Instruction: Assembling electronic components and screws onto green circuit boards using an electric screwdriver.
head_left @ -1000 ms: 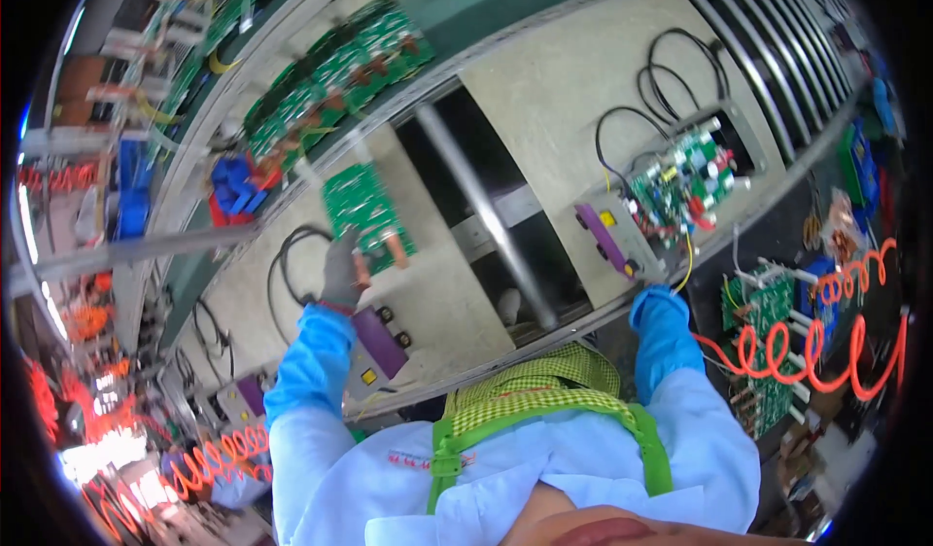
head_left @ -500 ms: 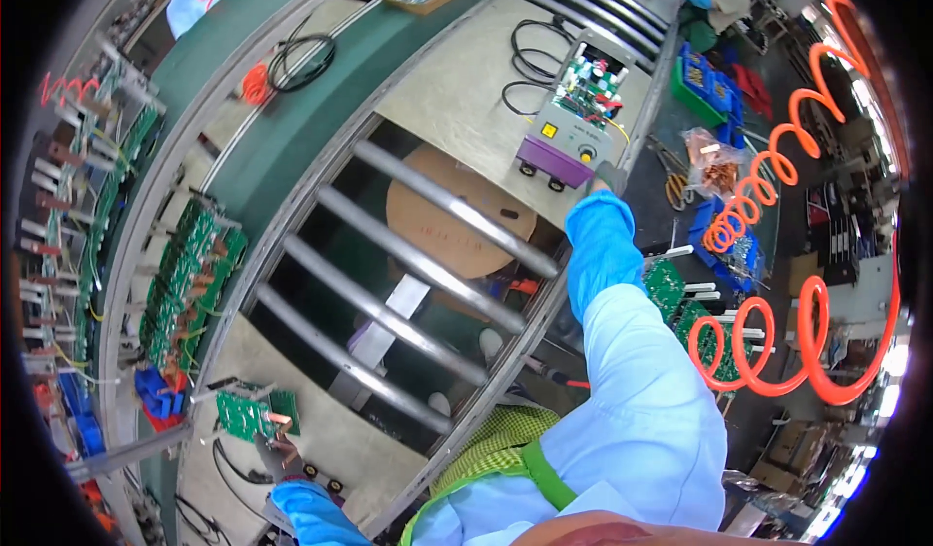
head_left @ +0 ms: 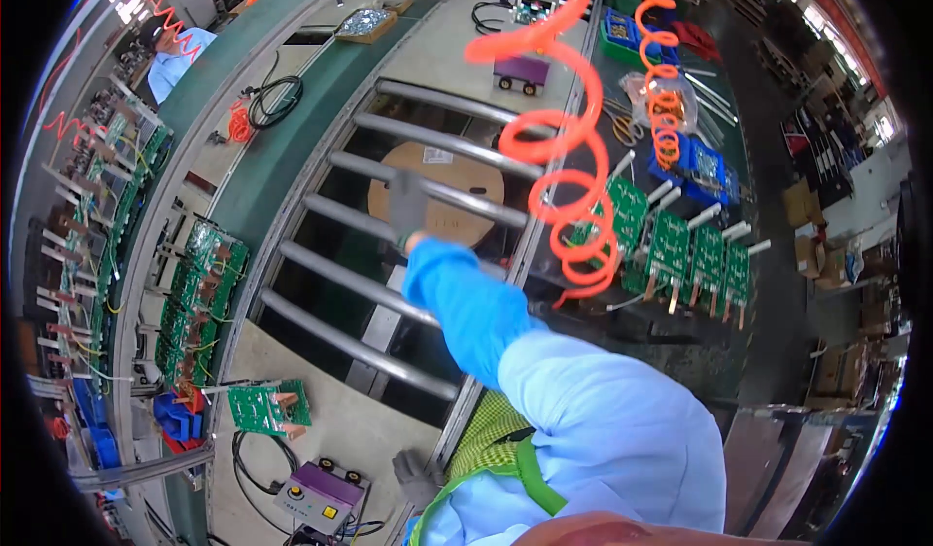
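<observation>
My right hand (head_left: 405, 206), in a grey glove, reaches over the steel rollers (head_left: 437, 191) with fingers stretched out, slightly blurred and holding nothing. At the lower edge, my gloved left hand (head_left: 416, 478) is open beside the pale worktop, fingers apart. To its left sits a purple-and-grey control box (head_left: 321, 497) with a knob, a yellow label and black feet. Beyond that box lies a green circuit board (head_left: 267, 408) with copper-coloured pieces. Past the rollers stands another purple box (head_left: 521, 74), its exposed electronics partly behind an orange coiled hose.
Orange coiled hoses (head_left: 573, 191) hang across the right side. Several green boards (head_left: 671, 249) stand on the right bench, near blue bins (head_left: 702, 169) and scissors (head_left: 622, 126). More boards (head_left: 199, 293) line the left. A round brown disc (head_left: 437, 217) shows below the rollers.
My right hand has left the far purple box and come back over the rollers. My left hand has withdrawn from beside the circuit board toward me. The view has shifted.
</observation>
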Demonstrator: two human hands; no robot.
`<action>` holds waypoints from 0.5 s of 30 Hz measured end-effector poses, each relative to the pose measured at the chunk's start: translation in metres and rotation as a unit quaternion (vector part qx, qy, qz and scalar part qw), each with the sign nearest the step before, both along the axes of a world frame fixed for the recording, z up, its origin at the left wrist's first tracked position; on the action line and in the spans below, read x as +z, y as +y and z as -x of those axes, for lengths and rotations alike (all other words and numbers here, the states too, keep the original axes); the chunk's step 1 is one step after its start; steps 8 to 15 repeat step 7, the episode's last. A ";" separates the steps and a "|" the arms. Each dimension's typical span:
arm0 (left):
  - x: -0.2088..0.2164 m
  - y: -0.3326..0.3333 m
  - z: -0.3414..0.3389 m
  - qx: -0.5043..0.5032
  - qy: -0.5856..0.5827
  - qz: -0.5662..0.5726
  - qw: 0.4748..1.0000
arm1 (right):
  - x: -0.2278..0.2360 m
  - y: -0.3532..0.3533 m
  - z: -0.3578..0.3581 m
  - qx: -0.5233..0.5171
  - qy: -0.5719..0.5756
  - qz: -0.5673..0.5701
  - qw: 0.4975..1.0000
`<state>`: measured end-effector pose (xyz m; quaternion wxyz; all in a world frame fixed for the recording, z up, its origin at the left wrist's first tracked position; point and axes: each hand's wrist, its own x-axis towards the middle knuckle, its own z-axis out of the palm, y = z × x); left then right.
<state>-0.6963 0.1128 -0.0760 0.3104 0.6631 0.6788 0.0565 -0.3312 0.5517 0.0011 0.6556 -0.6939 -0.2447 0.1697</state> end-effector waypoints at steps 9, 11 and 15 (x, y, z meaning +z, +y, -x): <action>0.000 -0.003 0.033 -0.297 0.118 -0.085 0.944 | -0.044 -0.295 0.129 0.413 -0.071 0.043 0.907; 0.000 -0.003 0.033 -0.297 0.118 -0.085 0.944 | -0.044 -0.295 0.129 0.413 -0.071 0.043 0.907; 0.000 -0.003 0.033 -0.297 0.118 -0.085 0.944 | -0.044 -0.295 0.129 0.413 -0.071 0.043 0.907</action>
